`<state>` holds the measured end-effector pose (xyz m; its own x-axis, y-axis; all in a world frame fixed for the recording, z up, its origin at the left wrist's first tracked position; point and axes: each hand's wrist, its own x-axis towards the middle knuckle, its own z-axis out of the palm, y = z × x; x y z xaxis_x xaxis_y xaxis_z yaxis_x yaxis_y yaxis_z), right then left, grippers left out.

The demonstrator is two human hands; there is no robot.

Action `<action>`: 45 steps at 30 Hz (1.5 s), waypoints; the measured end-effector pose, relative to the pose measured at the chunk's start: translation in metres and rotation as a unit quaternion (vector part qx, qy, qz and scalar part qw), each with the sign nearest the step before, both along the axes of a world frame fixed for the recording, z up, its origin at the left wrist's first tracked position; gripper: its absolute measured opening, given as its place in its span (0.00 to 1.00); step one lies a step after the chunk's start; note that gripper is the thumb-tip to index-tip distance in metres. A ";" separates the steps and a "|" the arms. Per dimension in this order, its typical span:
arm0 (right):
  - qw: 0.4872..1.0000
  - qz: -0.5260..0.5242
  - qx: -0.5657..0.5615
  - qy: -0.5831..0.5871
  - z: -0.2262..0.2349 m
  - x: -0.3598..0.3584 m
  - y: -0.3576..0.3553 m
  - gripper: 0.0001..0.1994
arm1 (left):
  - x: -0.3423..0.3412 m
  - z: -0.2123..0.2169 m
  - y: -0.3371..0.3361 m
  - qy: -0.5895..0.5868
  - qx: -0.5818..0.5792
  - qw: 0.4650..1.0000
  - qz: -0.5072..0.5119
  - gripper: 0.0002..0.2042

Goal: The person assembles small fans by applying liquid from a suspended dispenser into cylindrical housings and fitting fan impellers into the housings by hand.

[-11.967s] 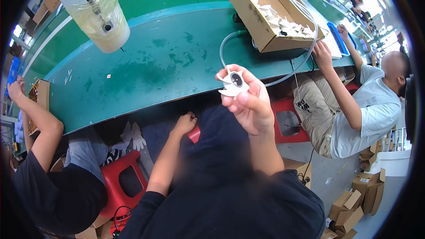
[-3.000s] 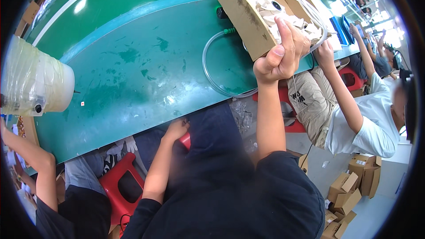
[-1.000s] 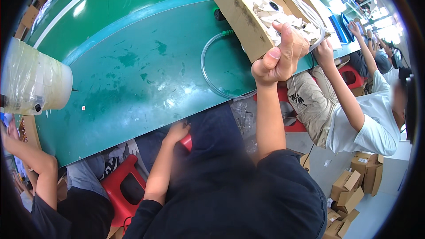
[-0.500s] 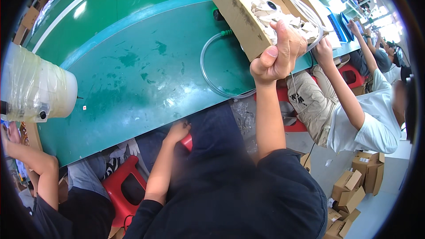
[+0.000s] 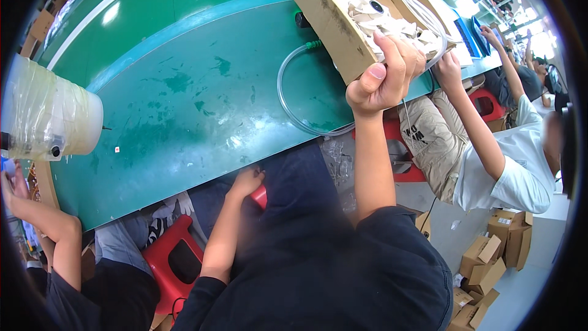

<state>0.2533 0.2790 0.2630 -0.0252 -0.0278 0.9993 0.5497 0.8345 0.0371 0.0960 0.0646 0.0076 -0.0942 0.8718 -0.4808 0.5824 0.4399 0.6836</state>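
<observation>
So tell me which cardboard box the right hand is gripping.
The open cardboard box on the green bench, full of white parts; the right hand grips its near edge. The other cardboard boxes lie on the floor.

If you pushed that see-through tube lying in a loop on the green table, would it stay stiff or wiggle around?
The clear tube would probably wiggle: it already lies in a soft curve on the green table, so it looks bendy. It seems thin and hollow, so likely light. One end joins a green fitting, so it might swing rather than slide away.

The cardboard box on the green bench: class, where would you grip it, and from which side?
Grip the cardboard box at its near corner rim, from the worker's side. That open-topped wall faces the right hand, which already clasps it there, fingers over the edge.
</observation>
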 end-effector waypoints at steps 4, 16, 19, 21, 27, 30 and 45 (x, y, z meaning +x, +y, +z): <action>0.999 0.027 0.009 0.036 -0.004 -0.003 0.005 0.14 | 0.001 0.001 0.000 0.004 -0.001 1.000 0.000 0.11; 1.000 0.014 -0.002 -0.001 -0.001 0.002 0.003 0.10 | 0.000 -0.004 0.000 -0.001 0.011 1.000 0.018 0.10; 1.000 0.019 -0.002 -0.002 -0.001 0.001 0.003 0.09 | -0.001 -0.004 0.000 -0.001 0.007 1.000 0.016 0.10; 1.000 0.023 -0.004 -0.001 -0.001 0.001 0.003 0.09 | -0.001 -0.003 0.000 -0.002 0.005 1.000 0.014 0.10; 1.000 0.018 -0.001 -0.002 0.000 0.000 0.002 0.09 | -0.002 -0.006 -0.001 -0.010 0.003 1.000 0.029 0.10; 1.000 0.015 -0.002 -0.001 -0.001 0.000 0.002 0.08 | -0.001 -0.004 -0.001 -0.014 -0.002 0.999 0.034 0.10; 1.000 0.021 -0.004 -0.001 0.000 0.000 0.003 0.08 | -0.002 -0.007 -0.001 0.002 0.000 0.999 0.039 0.10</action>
